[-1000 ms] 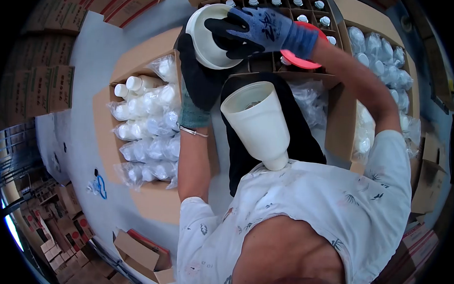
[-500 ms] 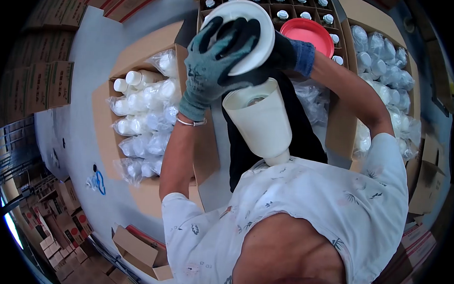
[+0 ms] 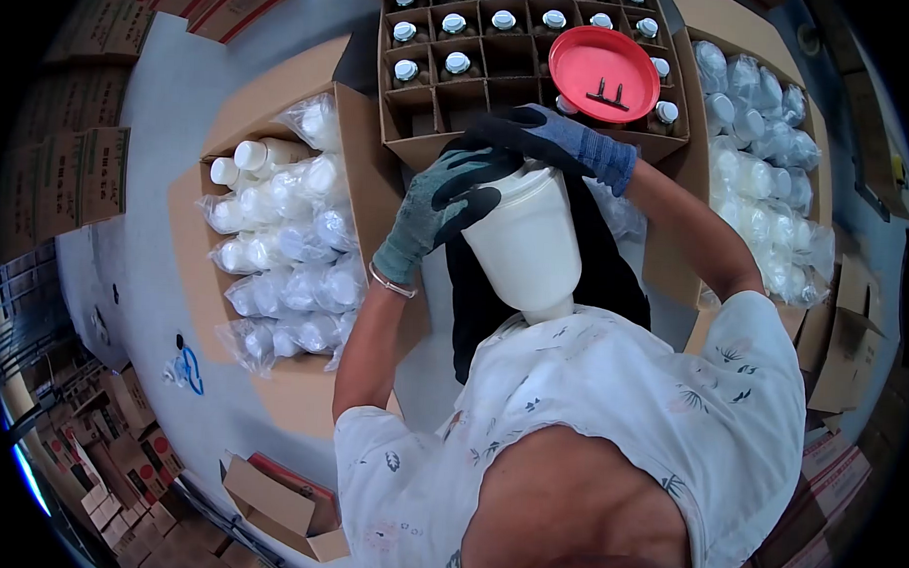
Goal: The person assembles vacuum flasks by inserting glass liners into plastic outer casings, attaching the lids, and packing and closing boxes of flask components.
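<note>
A tapered white plastic container (image 3: 531,245) stands against my shirt, wide end up and narrow neck toward me. Around the left of its rim curl the fingers of my left hand (image 3: 432,205), in a green and black glove. My right hand (image 3: 555,142), in a blue and black glove, lies closed over the top of the rim. A white round lid (image 3: 531,189) seems to sit on the wide mouth, mostly hidden under both gloves. Beyond my right hand, a red dish (image 3: 601,59) holds small dark pieces (image 3: 607,93).
Ahead stands a divided carton (image 3: 430,138) with several white-capped bottles (image 3: 457,62); the red dish rests on it. Open boxes of bagged white bottles flank me, on the left (image 3: 276,228) and right (image 3: 768,185). An opened carton (image 3: 277,503) lies lower left.
The white round lid has come down from above onto the container's mouth, which was open before. Both hands have lowered to the rim. The bottle carton and red dish show more fully.
</note>
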A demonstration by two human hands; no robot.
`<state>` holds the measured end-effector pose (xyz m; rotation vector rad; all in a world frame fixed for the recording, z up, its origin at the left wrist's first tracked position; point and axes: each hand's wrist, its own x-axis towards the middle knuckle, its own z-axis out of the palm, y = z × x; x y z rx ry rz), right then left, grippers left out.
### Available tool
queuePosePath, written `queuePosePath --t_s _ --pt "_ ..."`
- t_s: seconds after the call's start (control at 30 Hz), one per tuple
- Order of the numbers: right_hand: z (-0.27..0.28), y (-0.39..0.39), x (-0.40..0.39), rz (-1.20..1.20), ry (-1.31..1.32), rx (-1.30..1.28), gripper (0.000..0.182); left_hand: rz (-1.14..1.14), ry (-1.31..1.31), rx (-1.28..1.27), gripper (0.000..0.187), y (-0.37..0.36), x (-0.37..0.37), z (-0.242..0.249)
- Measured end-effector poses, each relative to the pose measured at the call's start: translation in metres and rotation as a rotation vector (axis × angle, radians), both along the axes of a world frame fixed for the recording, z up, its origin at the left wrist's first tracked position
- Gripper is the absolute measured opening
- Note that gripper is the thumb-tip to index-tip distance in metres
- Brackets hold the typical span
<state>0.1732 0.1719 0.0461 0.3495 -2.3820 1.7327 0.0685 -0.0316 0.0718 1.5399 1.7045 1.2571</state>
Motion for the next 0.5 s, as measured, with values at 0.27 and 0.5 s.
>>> queuePosePath --t_s 0.27,0.5 --pt "-0.028 -0.007 0.008 0.191 -0.336 -0.119 0.041 0.068 0.217 -0.089 0.047 -0.014 0.044 0.015" --pt "0.033 0.009 0.082 0.029 -0.012 -0.003 0.04 0.475 -0.703 0.119 0.042 -0.017 0.071 -0.073"
